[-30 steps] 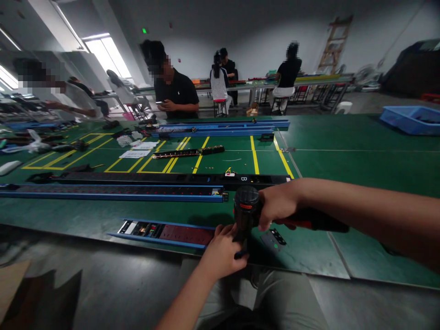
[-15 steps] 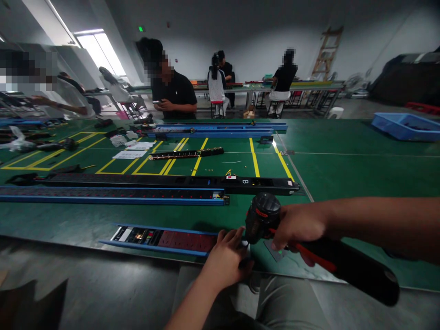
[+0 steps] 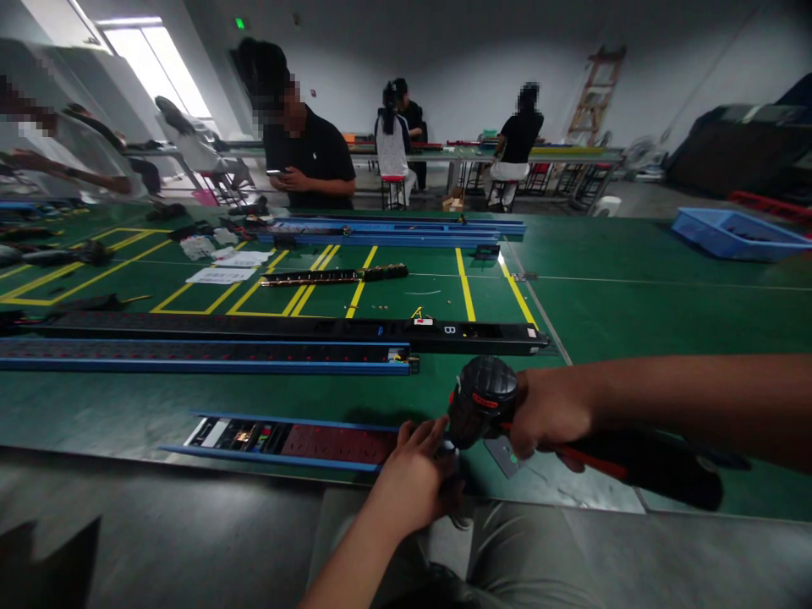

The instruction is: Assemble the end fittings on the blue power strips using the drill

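Note:
My right hand [image 3: 551, 414] is wrapped round the handle of a black and red cordless screwdriver [image 3: 485, 397]. Its head points down, close to the fingertips of my left hand [image 3: 415, 474]. That left hand grips the right end of a short blue-sided power strip [image 3: 342, 446], which lies along the table's near edge. The strip has a dark red socket face, and exposed electronics show at its left end. The drill head and my fingers hide the bit's tip and the strip's right end. A small grey card or plate [image 3: 502, 455] lies just right of the screwdriver.
Beyond the strip lie a long blue rail [image 3: 222, 366] and a long black strip [image 3: 495, 337] marked B. A narrow black piece [image 3: 336, 276], paper sheets [image 3: 219, 275] and a blue bin [image 3: 736, 233] sit farther off. A person in black [image 3: 310, 161] stands across the table.
The screwdriver's handle has swung up slightly and lies flatter, its head still by my left fingers. My left hand keeps its hold. The whole view has shifted a little.

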Available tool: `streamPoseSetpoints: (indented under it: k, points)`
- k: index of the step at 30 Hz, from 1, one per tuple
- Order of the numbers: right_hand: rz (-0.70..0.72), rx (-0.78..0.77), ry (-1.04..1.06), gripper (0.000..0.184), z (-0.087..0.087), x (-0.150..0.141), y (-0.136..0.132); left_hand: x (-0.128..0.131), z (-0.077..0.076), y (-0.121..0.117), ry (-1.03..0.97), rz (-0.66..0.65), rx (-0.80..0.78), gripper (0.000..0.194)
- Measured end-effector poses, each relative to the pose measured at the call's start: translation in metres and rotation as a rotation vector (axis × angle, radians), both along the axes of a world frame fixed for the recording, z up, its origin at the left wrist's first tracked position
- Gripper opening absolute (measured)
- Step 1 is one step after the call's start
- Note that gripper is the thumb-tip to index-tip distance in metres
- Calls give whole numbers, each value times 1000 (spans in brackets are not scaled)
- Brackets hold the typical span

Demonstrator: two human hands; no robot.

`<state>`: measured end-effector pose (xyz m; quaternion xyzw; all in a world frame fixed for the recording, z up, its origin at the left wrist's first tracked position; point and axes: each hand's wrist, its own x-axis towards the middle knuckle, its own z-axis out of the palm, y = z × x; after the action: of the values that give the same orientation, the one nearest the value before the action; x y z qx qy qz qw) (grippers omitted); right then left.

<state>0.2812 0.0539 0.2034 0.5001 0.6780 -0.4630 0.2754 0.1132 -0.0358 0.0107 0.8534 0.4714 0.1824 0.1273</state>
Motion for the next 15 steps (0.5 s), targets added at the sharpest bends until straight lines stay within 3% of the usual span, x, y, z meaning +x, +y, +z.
streamPoseSetpoints:
  k: [3, 8, 11, 15]
  points:
    - [113, -16, -8, 20, 0, -2, 2, 0, 1, 0, -16, -2, 6, 21]
    - [32, -52, -5, 7, -8, 2, 6, 1, 3, 0, -2, 4, -15, 25]
    - [24, -48, 14, 8, -9, 7, 8, 1, 4, 0, 3, 8, -22, 26]
    - [134, 41, 83, 13, -4, 8, 9, 1, 2, 0, -10, -5, -16, 30]
